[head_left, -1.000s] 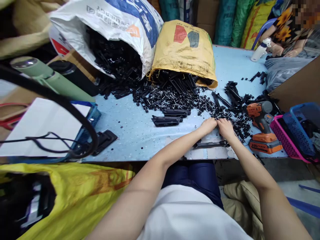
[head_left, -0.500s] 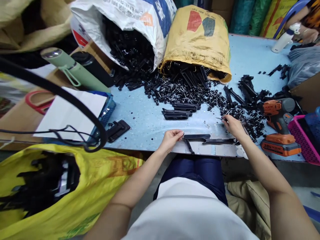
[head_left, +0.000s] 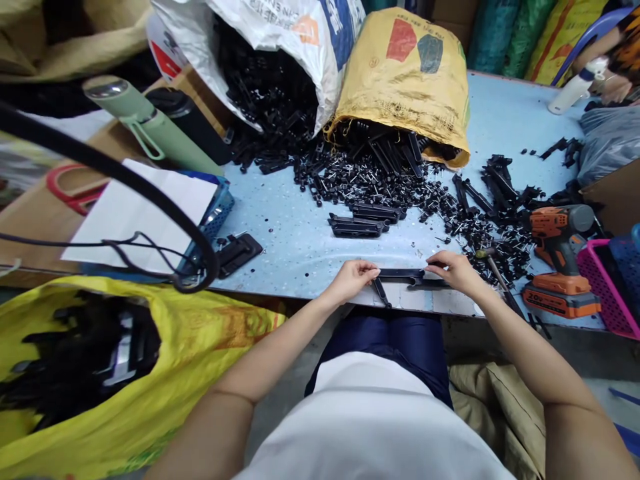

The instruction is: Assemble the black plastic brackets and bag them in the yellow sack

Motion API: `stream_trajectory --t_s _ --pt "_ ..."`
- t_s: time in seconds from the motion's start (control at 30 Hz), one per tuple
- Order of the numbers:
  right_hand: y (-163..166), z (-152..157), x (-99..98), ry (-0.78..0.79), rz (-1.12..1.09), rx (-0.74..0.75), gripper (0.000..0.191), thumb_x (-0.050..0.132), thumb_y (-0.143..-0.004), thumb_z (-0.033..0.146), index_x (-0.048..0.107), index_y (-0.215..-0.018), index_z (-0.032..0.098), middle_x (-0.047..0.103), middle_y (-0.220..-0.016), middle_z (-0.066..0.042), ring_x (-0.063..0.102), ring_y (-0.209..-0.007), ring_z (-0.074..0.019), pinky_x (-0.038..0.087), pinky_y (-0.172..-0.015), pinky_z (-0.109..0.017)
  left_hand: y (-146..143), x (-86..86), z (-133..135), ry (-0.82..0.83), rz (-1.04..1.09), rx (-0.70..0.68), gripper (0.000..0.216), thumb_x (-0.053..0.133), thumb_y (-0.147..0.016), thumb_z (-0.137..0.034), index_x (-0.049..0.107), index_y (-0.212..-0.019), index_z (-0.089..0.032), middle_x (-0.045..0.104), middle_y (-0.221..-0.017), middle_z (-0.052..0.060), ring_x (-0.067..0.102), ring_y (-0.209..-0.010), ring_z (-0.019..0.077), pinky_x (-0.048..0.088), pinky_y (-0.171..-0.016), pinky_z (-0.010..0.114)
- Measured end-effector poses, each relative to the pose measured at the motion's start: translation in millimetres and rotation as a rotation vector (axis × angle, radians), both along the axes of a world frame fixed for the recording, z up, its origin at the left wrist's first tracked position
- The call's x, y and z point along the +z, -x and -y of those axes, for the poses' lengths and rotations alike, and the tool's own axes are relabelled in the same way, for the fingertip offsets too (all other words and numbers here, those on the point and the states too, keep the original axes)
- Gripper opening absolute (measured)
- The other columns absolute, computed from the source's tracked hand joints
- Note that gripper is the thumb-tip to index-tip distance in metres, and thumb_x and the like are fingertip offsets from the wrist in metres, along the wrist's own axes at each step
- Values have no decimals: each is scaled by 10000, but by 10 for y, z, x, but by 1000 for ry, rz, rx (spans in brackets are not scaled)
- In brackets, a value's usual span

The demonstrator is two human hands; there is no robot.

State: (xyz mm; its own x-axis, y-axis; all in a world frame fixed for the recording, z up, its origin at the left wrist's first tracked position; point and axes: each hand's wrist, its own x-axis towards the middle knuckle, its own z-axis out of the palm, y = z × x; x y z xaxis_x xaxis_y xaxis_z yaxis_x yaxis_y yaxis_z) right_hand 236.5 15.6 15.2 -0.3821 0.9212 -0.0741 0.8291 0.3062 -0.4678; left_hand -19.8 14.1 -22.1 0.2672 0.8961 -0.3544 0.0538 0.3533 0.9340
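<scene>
A narrow black plastic bar lies near the table's front edge, between my two hands. My left hand is closed in a pinch on the bar's left end. At its right end, my right hand is also pinched; whatever sits between those fingertips is too small to make out. A shorter black arm slants from the left end toward the table edge. Beneath my right hand, another black strip is partly hidden. Behind the bar lie two black bracket-like parts, side by side.
Loose black-headed pins spread across the table below a yellow sack and a white sack. On the right are a hammer-like tool, an orange cordless drill and a pink basket. A green flask stands left.
My right hand has moved left from the edge of the pin pile to the bar's right end. My left hand keeps its pinch at the left end. The hammer-like tool is now uncovered.
</scene>
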Motion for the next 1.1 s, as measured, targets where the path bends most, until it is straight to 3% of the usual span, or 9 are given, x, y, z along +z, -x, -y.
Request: stream_trajectory --t_s 0.13,0.33,0.47,0.57,0.63,0.73,0.87,0.97,1.1 --pt "87 47 64 -21 144 82 167 482 -854 247 626 -855 162 632 -838 -80 596 -774 -173 443 -694 -261 -9 -3 -41 -116 -103 32 120 656 -631 -246 642 -683 -139 630 -646 9 546 -606 121 434 -619 240" --pt "237 41 177 -49 375 207 115 479 -846 147 584 -800 154 599 -786 -82 575 -748 -168 389 -628 -234 -45 -65 -47 -237 -243 -8 103 617 -675 -247 631 -723 -156 567 -617 -21 487 -571 106 390 -585 230" --pt "186 61 32 -136 318 246 124 461 -876 211 575 -853 170 603 -746 -64 572 -717 -171 406 -610 -248 -15 -216 -51 -153 -208 16 171 645 -668 -265 605 -791 -154 491 -567 -52 464 -527 93 382 -556 216" --pt "63 145 -203 -266 148 268 234 400 -914 303 596 -924 176 637 -862 -94 590 -813 -183 461 -694 -286 10 -280 -29 -201 -280 17 247 658 -683 -308 591 -867 -157 518 -614 -35 503 -559 111 411 -574 233" --pt "-20 213 -352 -337 28 269 288 397 -913 363 580 -1048 186 637 -992 -104 590 -877 -183 480 -758 -310 9 -285 20 -389 -441 5 240 630 -725 -319 597 -902 -160 596 -752 26 568 -709 163 446 -667 283" --pt "-109 281 -476 -379 -33 285 386 410 -897 426 518 -1189 197 619 -1081 -107 584 -915 -186 488 -784 -327 -26 -276 106 -869 -687 -95 264 525 -825 -334 590 -1032 -183 601 -1092 108 521 -1055 249 392 -886 398" --pt "-189 292 -471 -416 148 295 449 354 -903 475 528 -1196 182 625 -1054 -115 591 -870 -196 473 -706 -312 -141 -269 96 -1385 -773 -546 345 394 -903 -323 523 -1179 -161 554 -1227 119 463 -1161 240 310 -977 401" --pt "-250 279 -453 -492 362 187 531 357 -862 574 648 -926 135 646 -825 -127 587 -699 -202 413 -578 -289 -297 -241 5 -1480 -852 -720 412 381 -907 -365 491 -1212 -110 546 -1231 143 519 -1069 233 379 -871 339" --pt "-248 258 -442 -548 410 105 610 342 -831 641 554 -530 155 522 -497 -68 498 -494 -147 290 -476 -258 -518 -227 -158 -1380 -973 -594 514 333 -899 -479 554 -1109 -65 640 -974 163 577 -831 220 409 -654 300"
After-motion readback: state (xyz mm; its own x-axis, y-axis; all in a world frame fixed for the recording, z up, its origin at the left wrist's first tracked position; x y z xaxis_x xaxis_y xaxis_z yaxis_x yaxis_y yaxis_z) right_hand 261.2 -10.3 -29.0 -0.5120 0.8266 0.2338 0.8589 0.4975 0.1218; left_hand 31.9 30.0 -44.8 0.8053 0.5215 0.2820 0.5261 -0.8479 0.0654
